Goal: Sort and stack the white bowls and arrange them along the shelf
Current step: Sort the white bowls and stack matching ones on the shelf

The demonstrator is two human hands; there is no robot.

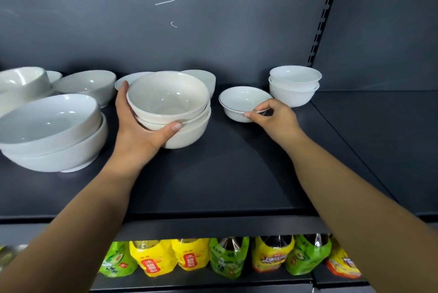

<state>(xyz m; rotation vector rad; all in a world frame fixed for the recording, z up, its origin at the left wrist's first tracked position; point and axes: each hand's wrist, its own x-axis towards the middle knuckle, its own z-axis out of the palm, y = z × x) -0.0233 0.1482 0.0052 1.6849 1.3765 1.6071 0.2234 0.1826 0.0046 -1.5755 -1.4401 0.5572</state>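
You have bare shelf (213, 186) along the front, and a narrow gap between the middle stack (170, 107) and the rimmed bowl (241, 100); the big stack (52, 136) crowds your left, a small stack (294, 86) stands back right

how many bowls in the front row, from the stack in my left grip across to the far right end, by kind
cream stack held in the left grip: 3 bowls
dark-rimmed bowl pinched by the right grip: 1
white stack at the far right: 2 bowls
total: 6 bowls
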